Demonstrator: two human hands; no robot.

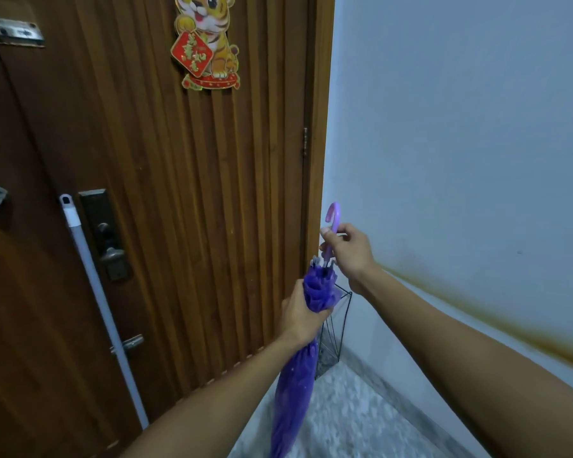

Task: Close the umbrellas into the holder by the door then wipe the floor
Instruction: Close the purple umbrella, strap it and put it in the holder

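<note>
Right of centre in the lower half of the frame, the purple umbrella (295,385) hangs closed and nearly upright, its tip running out of the bottom edge and its hooked handle (332,215) pointing up beside the door frame. The left hand (300,317) is wrapped around the gathered canopy just under the rib ends, and the right hand (346,247) pinches the pale handle shaft with thumb and curled fingers. The black wire holder (336,328) stands just behind the umbrella, in the corner between the wooden door (179,193) and the pale wall (460,143). Judging from this, the likeliest slip is at the holder's mouth: the folds look loosely bunched, not strapped, so fabric or a rib end could snag on the wire rim, or the tip could miss the opening and tilt the light frame over. Pale specks on the canopy may be water drops, so it could drip onto the speckled floor (344,418). A mop handle (103,309) leans against the door at lower left.
</note>
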